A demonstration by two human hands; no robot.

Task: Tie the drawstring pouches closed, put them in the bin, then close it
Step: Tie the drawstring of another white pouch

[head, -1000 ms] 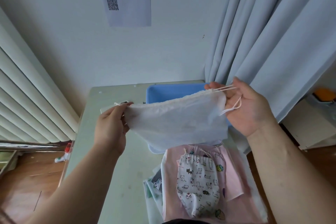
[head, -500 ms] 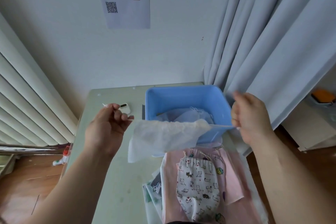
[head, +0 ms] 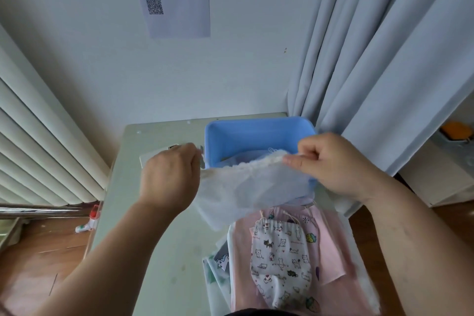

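A white drawstring pouch [head: 246,187] hangs in the air between my hands, over the near rim of the blue bin [head: 259,133]. My left hand [head: 170,177] grips its left end and my right hand [head: 333,161] pinches its gathered top edge at the right. The pouch mouth looks bunched up. Inside the bin lies pale fabric with a thin cord. Below the held pouch, a cat-print pouch [head: 280,261] lies on a pink pouch [head: 331,246] near the table's front edge.
The bin stands on a pale green table [head: 154,251] against the wall. More printed pouches [head: 218,267] stick out under the pink one. A small white object [head: 154,155] lies behind my left hand. Grey curtain [head: 384,59] hangs right, a radiator left.
My hands have come closer together, so the pouch's top edge has gathered into a bunch. The pouch has dropped from in front of the bin to just over its near rim.
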